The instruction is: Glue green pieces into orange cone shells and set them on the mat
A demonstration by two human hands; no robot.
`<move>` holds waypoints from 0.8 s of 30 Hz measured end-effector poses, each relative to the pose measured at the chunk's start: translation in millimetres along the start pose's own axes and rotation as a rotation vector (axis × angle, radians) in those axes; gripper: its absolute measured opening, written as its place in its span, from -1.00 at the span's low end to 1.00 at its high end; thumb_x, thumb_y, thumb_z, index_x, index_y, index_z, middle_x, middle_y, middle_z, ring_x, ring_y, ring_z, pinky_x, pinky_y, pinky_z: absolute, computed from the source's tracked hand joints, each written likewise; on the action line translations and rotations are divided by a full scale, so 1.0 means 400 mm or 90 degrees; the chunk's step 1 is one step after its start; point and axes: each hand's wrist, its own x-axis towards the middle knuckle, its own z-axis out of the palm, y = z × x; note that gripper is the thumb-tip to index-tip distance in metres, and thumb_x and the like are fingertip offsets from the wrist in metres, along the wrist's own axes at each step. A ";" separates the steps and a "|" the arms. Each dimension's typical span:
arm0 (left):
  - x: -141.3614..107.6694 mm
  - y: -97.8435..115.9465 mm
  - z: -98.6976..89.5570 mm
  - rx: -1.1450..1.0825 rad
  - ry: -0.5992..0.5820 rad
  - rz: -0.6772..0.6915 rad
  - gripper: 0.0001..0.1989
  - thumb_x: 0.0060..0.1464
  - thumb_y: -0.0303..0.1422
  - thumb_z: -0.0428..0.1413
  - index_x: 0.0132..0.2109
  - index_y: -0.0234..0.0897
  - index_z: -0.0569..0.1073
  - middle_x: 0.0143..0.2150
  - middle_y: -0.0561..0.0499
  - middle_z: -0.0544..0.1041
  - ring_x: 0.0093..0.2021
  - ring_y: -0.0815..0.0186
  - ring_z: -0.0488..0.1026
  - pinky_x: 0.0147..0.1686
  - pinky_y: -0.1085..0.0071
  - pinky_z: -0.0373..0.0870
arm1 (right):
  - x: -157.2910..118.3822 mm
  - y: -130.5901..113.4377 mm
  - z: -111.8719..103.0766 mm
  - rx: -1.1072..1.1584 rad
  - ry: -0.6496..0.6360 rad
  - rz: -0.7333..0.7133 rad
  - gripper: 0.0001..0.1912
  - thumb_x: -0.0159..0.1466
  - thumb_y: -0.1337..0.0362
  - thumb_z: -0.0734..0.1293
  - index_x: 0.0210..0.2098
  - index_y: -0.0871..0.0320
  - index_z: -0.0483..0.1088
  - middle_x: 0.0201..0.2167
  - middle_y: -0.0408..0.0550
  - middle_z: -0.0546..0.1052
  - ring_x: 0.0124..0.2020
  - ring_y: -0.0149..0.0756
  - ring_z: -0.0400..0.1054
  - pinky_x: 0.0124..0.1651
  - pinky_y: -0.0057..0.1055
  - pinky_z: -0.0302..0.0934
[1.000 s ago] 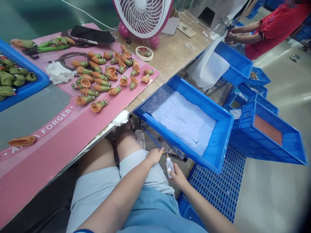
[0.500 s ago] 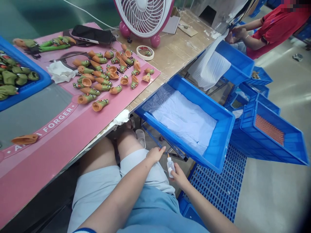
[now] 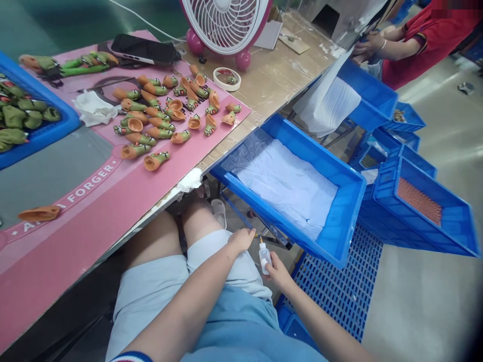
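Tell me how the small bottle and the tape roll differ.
Shape: the small bottle is long, narrowing to an orange nozzle; the tape roll is a ring with an open middle.
Place: the small bottle is held in the right hand, away from the table; the tape roll lies on the table.
Look: the small bottle's body is translucent; the tape roll's band is opaque.
Shared: both are mainly pale.

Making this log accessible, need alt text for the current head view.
The right hand holds a small bottle, its amber tip close to the left hand; whether that hand grips anything is unclear. Beyond them is a blue bin with a white liner; at left, many orange-and-green pieces lie on a pink mat near a fan.
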 end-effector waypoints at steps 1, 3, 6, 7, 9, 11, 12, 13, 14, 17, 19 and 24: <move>0.000 0.000 0.001 0.000 0.001 0.002 -0.72 0.07 -0.24 -0.06 -0.17 -0.34 0.35 -0.18 -0.06 0.41 -0.20 0.26 0.37 -0.19 0.19 0.30 | 0.001 0.000 0.000 0.002 -0.001 0.000 -0.79 0.24 0.23 0.16 -0.21 0.25 0.22 -0.45 -0.17 0.32 -0.57 -0.54 0.21 -0.56 -0.56 0.18; 0.001 -0.002 0.002 -0.001 0.002 0.006 -0.72 0.07 -0.24 -0.07 -0.17 -0.34 0.35 -0.18 -0.06 0.41 -0.20 0.27 0.37 -0.19 0.19 0.30 | 0.003 0.001 0.002 0.007 -0.002 0.001 -0.79 0.24 0.23 0.16 -0.21 0.26 0.22 -0.46 -0.17 0.32 -0.58 -0.54 0.21 -0.57 -0.57 0.17; 0.003 -0.004 0.005 -0.007 0.006 0.008 -0.72 0.07 -0.23 -0.07 -0.18 -0.34 0.36 -0.19 -0.06 0.42 -0.20 0.27 0.37 -0.19 0.19 0.30 | 0.005 0.006 0.003 0.017 -0.003 0.006 -0.79 0.24 0.23 0.16 -0.21 0.26 0.22 -0.46 -0.18 0.32 -0.59 -0.55 0.21 -0.58 -0.57 0.17; 0.003 -0.005 0.007 -0.010 0.008 0.008 -0.72 0.07 -0.23 -0.07 -0.18 -0.35 0.36 -0.19 -0.06 0.42 -0.21 0.27 0.37 -0.19 0.18 0.30 | 0.006 0.008 0.003 0.023 -0.001 0.009 -0.78 0.24 0.23 0.16 -0.20 0.26 0.22 -0.46 -0.17 0.32 -0.59 -0.54 0.21 -0.57 -0.56 0.17; 0.004 -0.008 0.009 -0.017 0.016 0.008 -0.71 0.07 -0.22 -0.07 -0.19 -0.35 0.36 -0.20 -0.06 0.42 -0.21 0.27 0.37 -0.18 0.18 0.30 | 0.008 0.012 0.003 0.037 0.005 0.016 -0.78 0.24 0.22 0.16 -0.20 0.25 0.23 -0.43 -0.16 0.33 -0.56 -0.53 0.23 -0.54 -0.54 0.19; 0.006 -0.011 0.011 -0.029 0.029 0.008 -0.71 0.07 -0.22 -0.07 -0.20 -0.35 0.36 -0.21 -0.06 0.42 -0.21 0.27 0.37 -0.19 0.18 0.30 | 0.011 0.018 0.002 0.054 0.014 0.032 -0.77 0.24 0.22 0.16 -0.19 0.25 0.23 -0.41 -0.14 0.34 -0.53 -0.51 0.25 -0.52 -0.53 0.21; 0.008 -0.014 0.011 -0.037 0.036 0.008 -0.71 0.07 -0.21 -0.07 -0.20 -0.35 0.36 -0.22 -0.06 0.43 -0.22 0.27 0.38 -0.19 0.19 0.30 | 0.013 0.021 0.000 0.064 0.019 0.043 -0.77 0.24 0.22 0.16 -0.18 0.25 0.22 -0.41 -0.14 0.34 -0.53 -0.50 0.25 -0.52 -0.52 0.21; 0.010 -0.016 0.011 -0.046 0.043 0.008 -0.71 0.07 -0.21 -0.07 -0.21 -0.35 0.37 -0.22 -0.05 0.43 -0.23 0.28 0.38 -0.20 0.20 0.30 | 0.013 0.025 -0.002 0.074 0.026 0.057 -0.76 0.24 0.22 0.16 -0.18 0.25 0.22 -0.40 -0.13 0.35 -0.53 -0.50 0.26 -0.52 -0.52 0.22; 0.013 -0.018 0.010 -0.056 0.050 0.007 -0.71 0.07 -0.21 -0.08 -0.21 -0.35 0.37 -0.24 -0.04 0.43 -0.24 0.29 0.38 -0.21 0.21 0.31 | 0.013 0.030 -0.006 0.086 0.036 0.072 -0.76 0.25 0.21 0.15 -0.17 0.25 0.22 -0.40 -0.13 0.35 -0.53 -0.50 0.26 -0.52 -0.52 0.22; 0.025 -0.027 0.009 -0.089 0.067 0.004 -0.70 0.07 -0.20 -0.09 -0.24 -0.35 0.38 -0.27 -0.02 0.44 -0.28 0.30 0.39 -0.25 0.25 0.33 | 0.004 0.053 -0.019 0.129 0.095 0.114 -0.73 0.25 0.19 0.14 -0.14 0.25 0.20 -0.37 -0.10 0.36 -0.51 -0.49 0.27 -0.51 -0.51 0.23; 0.032 -0.032 0.010 -0.110 0.077 0.004 -0.69 0.07 -0.20 -0.09 -0.26 -0.36 0.38 -0.29 -0.01 0.44 -0.30 0.31 0.39 -0.28 0.27 0.34 | -0.007 0.076 -0.031 0.158 0.149 0.137 -0.72 0.26 0.18 0.13 -0.13 0.24 0.20 -0.36 -0.10 0.36 -0.50 -0.48 0.28 -0.50 -0.50 0.23; 0.043 -0.039 0.014 -0.151 0.087 0.011 -0.69 0.07 -0.19 -0.09 -0.29 -0.37 0.38 -0.35 0.01 0.44 -0.36 0.34 0.40 -0.33 0.30 0.35 | -0.025 0.132 -0.063 0.228 0.255 0.189 -0.71 0.25 0.18 0.14 -0.13 0.24 0.21 -0.34 -0.09 0.36 -0.47 -0.46 0.28 -0.46 -0.47 0.25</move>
